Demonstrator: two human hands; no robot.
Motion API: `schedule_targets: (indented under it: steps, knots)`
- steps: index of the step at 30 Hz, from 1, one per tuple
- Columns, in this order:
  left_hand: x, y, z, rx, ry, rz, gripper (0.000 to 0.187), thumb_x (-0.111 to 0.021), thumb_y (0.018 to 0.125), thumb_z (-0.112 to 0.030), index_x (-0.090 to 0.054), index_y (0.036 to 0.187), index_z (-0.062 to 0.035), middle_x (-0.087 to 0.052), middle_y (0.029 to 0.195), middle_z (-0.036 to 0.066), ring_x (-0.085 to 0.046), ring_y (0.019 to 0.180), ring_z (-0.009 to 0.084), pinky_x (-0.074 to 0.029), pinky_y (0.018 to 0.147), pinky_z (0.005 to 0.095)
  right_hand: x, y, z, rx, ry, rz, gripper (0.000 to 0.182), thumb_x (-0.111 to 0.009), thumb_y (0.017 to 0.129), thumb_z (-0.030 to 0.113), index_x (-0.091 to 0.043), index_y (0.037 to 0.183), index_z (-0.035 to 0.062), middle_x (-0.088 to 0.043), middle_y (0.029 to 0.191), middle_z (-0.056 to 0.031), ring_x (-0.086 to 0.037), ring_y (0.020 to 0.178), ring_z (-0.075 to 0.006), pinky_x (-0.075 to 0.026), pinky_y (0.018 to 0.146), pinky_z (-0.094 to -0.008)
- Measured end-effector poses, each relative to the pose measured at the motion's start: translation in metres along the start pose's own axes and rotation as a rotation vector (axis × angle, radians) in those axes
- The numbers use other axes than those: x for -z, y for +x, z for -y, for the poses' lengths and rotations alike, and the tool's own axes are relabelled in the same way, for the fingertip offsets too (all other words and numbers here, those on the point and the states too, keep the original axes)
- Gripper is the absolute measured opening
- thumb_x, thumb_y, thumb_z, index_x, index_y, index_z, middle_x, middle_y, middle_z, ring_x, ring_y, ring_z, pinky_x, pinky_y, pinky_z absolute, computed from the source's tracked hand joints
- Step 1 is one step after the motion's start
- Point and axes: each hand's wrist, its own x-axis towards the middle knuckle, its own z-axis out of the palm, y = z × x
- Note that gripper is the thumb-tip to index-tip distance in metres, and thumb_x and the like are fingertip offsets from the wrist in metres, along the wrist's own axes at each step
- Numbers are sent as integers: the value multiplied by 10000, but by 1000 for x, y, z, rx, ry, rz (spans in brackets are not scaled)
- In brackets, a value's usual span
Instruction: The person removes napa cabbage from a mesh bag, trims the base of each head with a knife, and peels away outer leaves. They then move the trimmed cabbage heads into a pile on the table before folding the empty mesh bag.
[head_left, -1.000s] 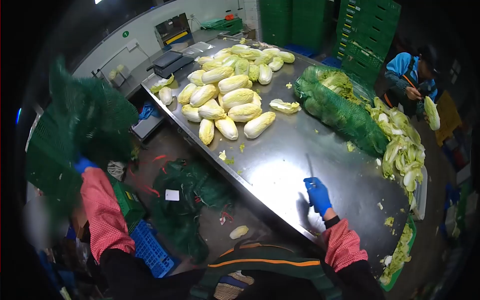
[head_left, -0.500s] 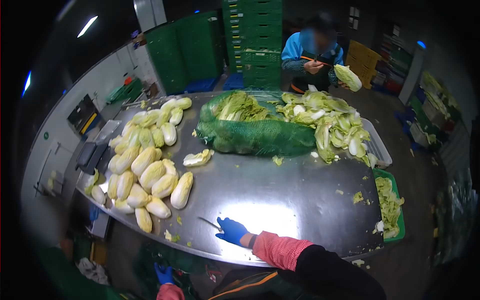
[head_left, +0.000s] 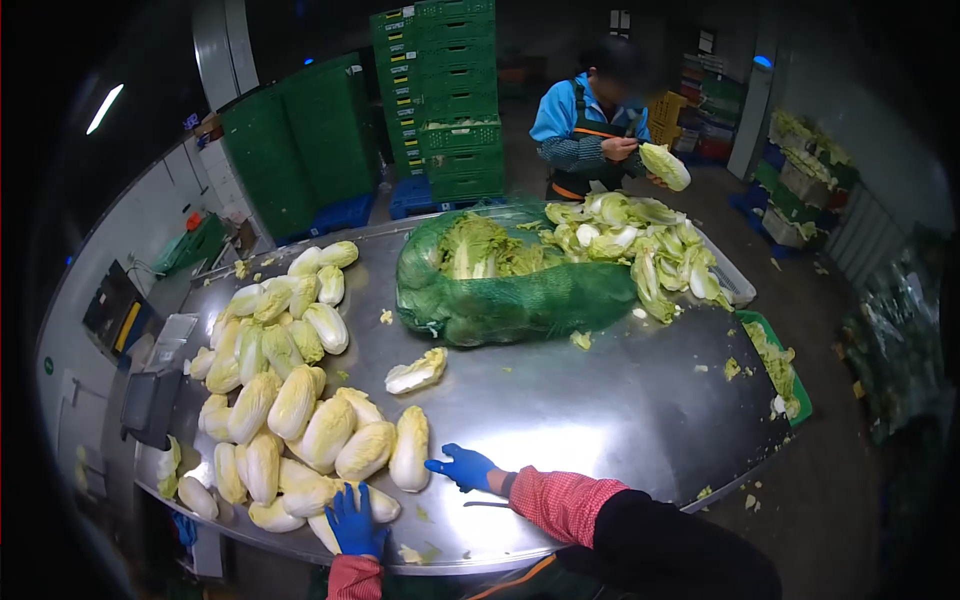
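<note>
My left hand, in a blue glove, lies over a napa cabbage at the near edge of the pile, fingers spread. My right hand, gloved in blue too, is open, with fingertips right at the lower side of another napa cabbage standing at the pile's right edge. Below my right wrist a thin knife lies on the metal table. Several trimmed, pale yellow cabbages are heaped to the left of my hands. One loose cabbage piece lies just beyond them.
A green mesh sack with cabbage sits mid-table, beside a heap of leaves. Leaf trimmings fill a green crate at the right edge. Across the table, a person holds a cabbage. Green crates are stacked behind.
My left hand has come up from below the table edge onto the cabbages. My right hand has reached the pile; the knife that was at its fingers now lies below the wrist. The view has shifted.
</note>
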Motion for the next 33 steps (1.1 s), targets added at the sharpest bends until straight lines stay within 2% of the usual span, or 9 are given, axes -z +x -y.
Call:
schedule_targets:
  steps: [4,5,9,12,16,22,26,29,33]
  knots:
    - [-21,11,34,-249,36,-48,988,-839,552,-336,-384,1413,-169,-395,1414,175,-360,1310,374,-205,1110,549,-30,24,25,-10,65,-70,934,-574,788,669,-338,1357,-33,-634,782,-153,-600,518,-203,-506,475,-303]
    - [-25,15,36,-269,-7,-67,963,-833,562,-331,-396,1407,-182,-426,1386,179,-399,1281,368,-244,1088,548,-36,29,29,-71,45,-84,929,-605,774,651,-333,1352,-23,-640,914,-178,-637,583,-223,-530,481,-301]
    - [-26,25,39,-277,-114,-39,907,-819,576,-354,-435,1385,-203,-476,1334,159,-447,1225,352,-337,995,530,-47,30,38,9,103,-176,917,-668,763,577,-318,1360,-24,-569,1162,-197,-682,745,-254,-574,508,-297]
    - [-33,33,43,-268,-128,-2,893,-816,573,-365,-448,1374,-218,-496,1304,148,-454,1213,348,-358,965,518,-53,28,52,-8,61,-187,892,-671,775,575,-319,1336,-21,-581,1102,-177,-660,753,-192,-558,526,-279]
    - [-42,41,47,-303,-42,-20,843,-825,544,-385,-506,1310,-238,-531,1225,91,-481,1172,312,-396,901,507,-72,51,41,-71,285,-204,873,-708,781,508,-300,1334,-32,-567,1133,-175,-666,849,-212,-579,571,-289]
    - [-23,56,58,-299,-102,83,753,-834,520,-450,-562,1189,-240,-537,1204,57,-496,1139,287,-393,892,537,-94,82,68,58,188,-191,894,-730,740,494,-335,1335,-45,-587,1138,-207,-685,827,-267,-589,606,-331]
    - [-8,68,71,-320,-96,106,735,-826,499,-513,-576,1133,-239,-552,1174,22,-503,1127,271,-378,888,564,-101,105,66,106,61,-252,901,-707,732,532,-364,1346,-31,-554,1221,-226,-624,1040,-318,-538,838,-372]
    - [-10,80,82,-332,-127,135,722,-809,488,-559,-594,1096,-235,-574,1120,1,-521,1088,261,-377,872,567,-109,122,60,145,-61,-316,926,-699,727,555,-353,1363,-22,-523,1272,-229,-570,1128,-348,-478,937,-398]
    - [-8,98,98,-332,-151,124,720,-788,484,-596,-613,1057,-197,-607,1032,13,-584,950,259,-390,837,558,-111,137,78,113,52,-271,949,-698,727,559,-324,1385,-14,-507,1297,-232,-538,1167,-366,-436,985,-405]
